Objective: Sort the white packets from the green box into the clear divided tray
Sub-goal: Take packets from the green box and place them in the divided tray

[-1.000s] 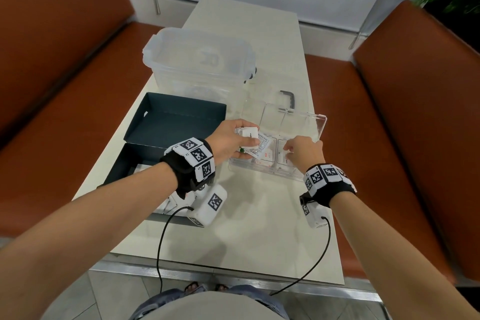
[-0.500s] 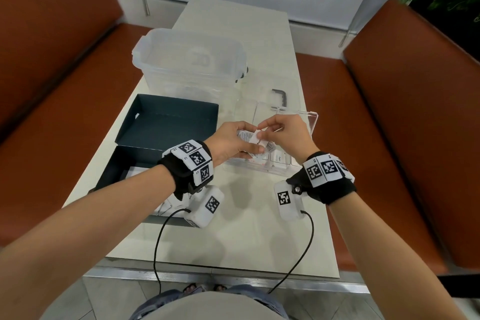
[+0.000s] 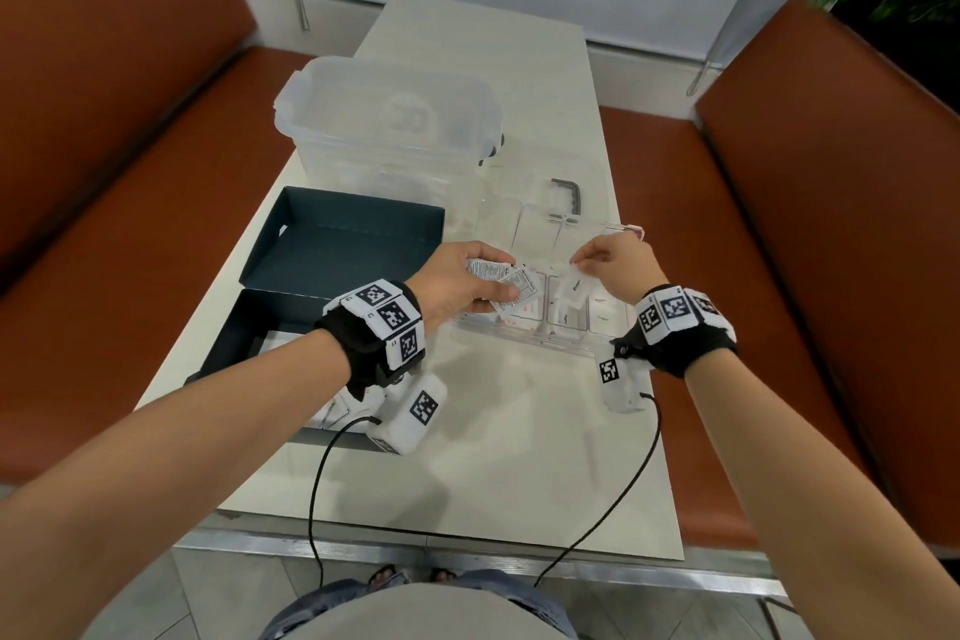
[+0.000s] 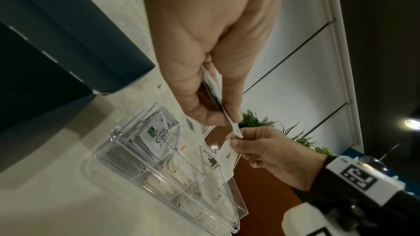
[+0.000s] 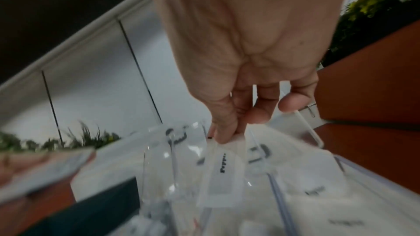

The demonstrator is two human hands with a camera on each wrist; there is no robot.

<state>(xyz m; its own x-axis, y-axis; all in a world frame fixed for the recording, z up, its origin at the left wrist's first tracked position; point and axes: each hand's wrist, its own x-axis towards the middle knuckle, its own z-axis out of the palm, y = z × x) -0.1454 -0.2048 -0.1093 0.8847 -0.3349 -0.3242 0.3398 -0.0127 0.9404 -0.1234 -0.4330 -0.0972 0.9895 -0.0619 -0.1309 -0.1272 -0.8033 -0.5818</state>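
Note:
My left hand (image 3: 470, 283) grips a small stack of white packets (image 3: 506, 278) just above the left end of the clear divided tray (image 3: 524, 334). In the left wrist view the stack (image 4: 216, 94) shows edge-on between thumb and fingers. My right hand (image 3: 605, 260) pinches one white packet (image 3: 574, 286) by its top edge, so it hangs over the tray's middle compartments; the right wrist view shows this packet (image 5: 223, 171) dangling. Several packets lie in the tray's compartments (image 4: 159, 137). The dark green box (image 3: 270, 327) stands open at my left, with more packets (image 3: 332, 411) partly hidden under my wrist.
A large clear lidded bin (image 3: 389, 120) stands behind the green box and its lid (image 3: 343, 239). A dark handle (image 3: 569, 195) lies beyond the tray. Orange benches (image 3: 810, 224) flank the pale table (image 3: 519, 457). Cables trail from both wrists toward the table's near edge.
My right hand rose from the tray to the stack in my left hand, took one packet from it, and has drawn it right, over the tray.

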